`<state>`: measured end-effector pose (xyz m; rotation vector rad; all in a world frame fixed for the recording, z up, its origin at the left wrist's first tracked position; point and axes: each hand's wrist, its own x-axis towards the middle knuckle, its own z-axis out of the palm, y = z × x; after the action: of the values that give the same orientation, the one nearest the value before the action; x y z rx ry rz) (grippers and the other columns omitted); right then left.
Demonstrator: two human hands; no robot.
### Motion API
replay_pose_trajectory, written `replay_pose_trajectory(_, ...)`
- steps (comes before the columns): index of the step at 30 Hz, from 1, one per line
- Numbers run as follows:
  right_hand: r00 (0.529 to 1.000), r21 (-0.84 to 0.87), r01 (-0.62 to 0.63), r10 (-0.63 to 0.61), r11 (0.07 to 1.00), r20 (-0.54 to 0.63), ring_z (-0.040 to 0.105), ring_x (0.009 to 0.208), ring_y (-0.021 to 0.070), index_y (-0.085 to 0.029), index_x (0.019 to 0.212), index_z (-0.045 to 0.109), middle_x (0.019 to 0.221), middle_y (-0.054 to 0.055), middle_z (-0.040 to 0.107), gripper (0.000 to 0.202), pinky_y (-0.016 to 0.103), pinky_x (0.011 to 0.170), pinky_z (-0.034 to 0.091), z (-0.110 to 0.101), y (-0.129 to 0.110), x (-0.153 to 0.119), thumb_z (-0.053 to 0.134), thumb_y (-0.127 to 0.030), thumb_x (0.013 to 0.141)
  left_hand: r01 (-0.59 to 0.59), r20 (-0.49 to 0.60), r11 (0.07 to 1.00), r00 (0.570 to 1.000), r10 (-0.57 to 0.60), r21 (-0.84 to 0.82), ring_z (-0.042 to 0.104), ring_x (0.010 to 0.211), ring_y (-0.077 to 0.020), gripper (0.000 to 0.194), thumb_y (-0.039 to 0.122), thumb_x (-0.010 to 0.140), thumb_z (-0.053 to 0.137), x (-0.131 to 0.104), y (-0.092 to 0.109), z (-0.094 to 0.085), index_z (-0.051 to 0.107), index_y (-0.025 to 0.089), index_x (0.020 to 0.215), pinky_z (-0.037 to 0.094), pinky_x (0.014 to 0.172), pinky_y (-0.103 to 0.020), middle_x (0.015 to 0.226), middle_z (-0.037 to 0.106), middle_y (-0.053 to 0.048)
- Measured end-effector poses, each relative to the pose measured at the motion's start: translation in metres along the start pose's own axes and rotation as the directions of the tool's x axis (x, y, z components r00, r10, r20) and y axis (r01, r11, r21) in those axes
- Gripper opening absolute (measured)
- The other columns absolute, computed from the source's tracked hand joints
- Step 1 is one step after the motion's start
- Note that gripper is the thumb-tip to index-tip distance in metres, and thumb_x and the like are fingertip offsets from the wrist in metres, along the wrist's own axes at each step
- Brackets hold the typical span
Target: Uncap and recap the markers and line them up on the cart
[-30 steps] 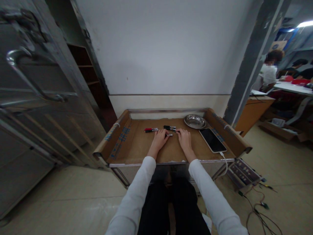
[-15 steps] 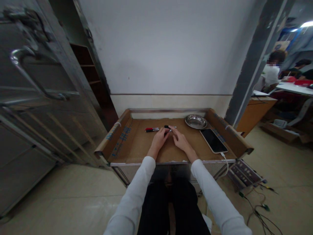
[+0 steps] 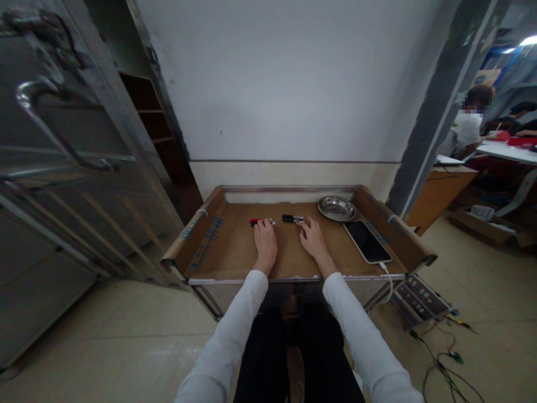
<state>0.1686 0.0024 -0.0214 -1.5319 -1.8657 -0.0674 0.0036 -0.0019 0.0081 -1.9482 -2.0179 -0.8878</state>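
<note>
The fingers of the left hand (image 3: 265, 243) curl down over the near side of the red and black pens (image 3: 257, 222), hiding part of them; whether they are clamped on a pen or merely resting there I cannot tell. The fingers of the right hand (image 3: 312, 239) are slightly spread, at the end of the black-capped pens (image 3: 291, 218), and whether they pinch anything I cannot tell either. From here the likeliest trouble is rolling: the pens look round and slim, so an off-centre push from either set of fingers could turn one askew or part it from its neighbour. A wide sweep of the right fingers might also nudge the phone (image 3: 367, 240), just outward of them, or catch the metal bowl (image 3: 336, 208) beyond. The pens lie crosswise on the cardboard-covered bench (image 3: 235, 252). By the left fingers, one shows bright red above a dark one; by the right fingers, black ends give way to paler, shiny barrels, too small to read or count with certainty.
</note>
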Motion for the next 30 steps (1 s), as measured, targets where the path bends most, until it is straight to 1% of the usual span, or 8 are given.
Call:
replay_pose_trajectory(3, 1.000, -0.061, -0.029, 0.029, 0.998, 0.000, 0.041, 0.122, 0.0252, -0.019, 0.116, 0.061, 0.132, 0.014, 0.046, 0.036, 0.044, 0.101, 0.037, -0.002, -0.002, 0.000, 0.044, -0.016, 0.085, 0.041, 0.011, 0.999, 0.999, -0.041, -0.023, 0.053, 0.099, -0.0270, 0.030, 0.006, 0.090, 0.026, 0.000, 0.000, 0.002, 0.054, 0.007, 0.102, 0.044, 0.086, -0.040, 0.103, 0.054, -0.019)
replay_pose_trajectory(7, 0.999, -0.094, -0.039, 0.039, 0.995, -0.002, 0.045, 0.112, 0.0242, -0.020, 0.112, 0.063, 0.122, 0.013, 0.051, 0.033, 0.040, 0.095, 0.039, -0.006, -0.005, 0.001, 0.045, -0.015, 0.084, 0.032, -0.009, 0.998, 0.999, -0.033, -0.061, 0.053, 0.098, -0.0269, 0.031, 0.004, 0.089, 0.024, 0.003, -0.001, 0.004, 0.053, 0.008, 0.100, 0.044, 0.086, -0.042, 0.101, 0.054, -0.019)
replay_pose_trajectory(11, 0.998, -0.113, -0.060, 0.062, 0.992, 0.012, 0.046, 0.104, 0.0234, -0.020, 0.106, 0.064, 0.114, 0.012, 0.053, 0.030, 0.037, 0.090, 0.039, -0.011, -0.008, 0.001, 0.045, -0.016, 0.084, 0.013, 0.003, 1.000, 1.000, -0.013, -0.011, 0.053, 0.097, -0.0273, 0.026, 0.009, 0.090, 0.029, 0.005, 0.000, 0.002, 0.053, 0.007, 0.100, 0.045, 0.085, -0.040, 0.101, 0.054, -0.019)
replay_pose_trajectory(15, 0.994, -0.145, -0.102, 0.107, 0.984, 0.029, 0.045, 0.102, 0.0239, -0.020, 0.107, 0.063, 0.112, 0.012, 0.052, 0.029, 0.036, 0.088, 0.038, -0.014, -0.011, 0.000, 0.045, -0.017, 0.085, 0.010, -0.014, 0.999, 1.000, -0.009, 0.054, 0.052, 0.097, -0.0290, 0.025, 0.015, 0.092, 0.031, 0.004, 0.000, 0.002, 0.053, 0.006, 0.100, 0.045, 0.083, -0.041, 0.102, 0.053, -0.020)
replay_pose_trajectory(21, 0.992, -0.155, -0.106, 0.114, 0.982, 0.047, 0.045, 0.101, 0.0238, -0.021, 0.105, 0.063, 0.109, 0.012, 0.053, 0.027, 0.035, 0.087, 0.036, -0.014, -0.013, -0.001, 0.046, -0.017, 0.085, 0.025, -0.063, 1.000, 0.998, -0.026, -0.014, 0.053, 0.093, -0.0254, 0.021, 0.014, 0.091, 0.033, 0.006, -0.004, 0.010, 0.052, 0.009, 0.097, 0.046, 0.082, -0.039, 0.099, 0.054, -0.016)
replay_pose_trajectory(23, 0.992, -0.165, -0.107, 0.116, 0.981, 0.051, 0.046, 0.100, 0.0236, -0.021, 0.102, 0.064, 0.107, 0.011, 0.053, 0.025, 0.035, 0.086, 0.036, -0.015, -0.013, -0.001, 0.046, -0.017, 0.085, 0.014, -0.080, 1.000, 0.997, -0.016, -0.021, 0.053, 0.092, -0.0249, 0.022, 0.016, 0.092, 0.031, 0.006, -0.005, 0.011, 0.052, 0.010, 0.095, 0.046, 0.081, -0.039, 0.098, 0.055, -0.016)
replay_pose_trajectory(26, 0.990, -0.181, -0.110, 0.124, 0.977, 0.066, 0.046, 0.097, 0.0231, -0.021, 0.099, 0.064, 0.103, 0.010, 0.055, 0.021, 0.034, 0.084, 0.035, -0.016, -0.013, -0.001, 0.047, -0.019, 0.086, -0.028, -0.076, 0.998, 0.997, 0.024, -0.049, 0.053, 0.090, -0.0248, 0.024, 0.016, 0.092, 0.029, 0.003, -0.006, 0.011, 0.053, 0.010, 0.095, 0.046, 0.080, -0.039, 0.095, 0.056, -0.016)
replay_pose_trajectory(30, 0.990, -0.186, -0.111, 0.126, 0.976, 0.070, 0.047, 0.095, 0.0230, -0.022, 0.097, 0.063, 0.100, 0.009, 0.056, 0.019, 0.034, 0.082, 0.035, -0.016, -0.013, -0.002, 0.047, -0.020, 0.087, -0.128, -0.025, 0.976, 0.992, 0.126, -0.178, 0.053, 0.090, -0.0240, 0.023, 0.008, 0.086, 0.032, -0.008, -0.011, 0.010, 0.054, 0.013, 0.091, 0.045, 0.085, -0.041, 0.090, 0.057, -0.014)
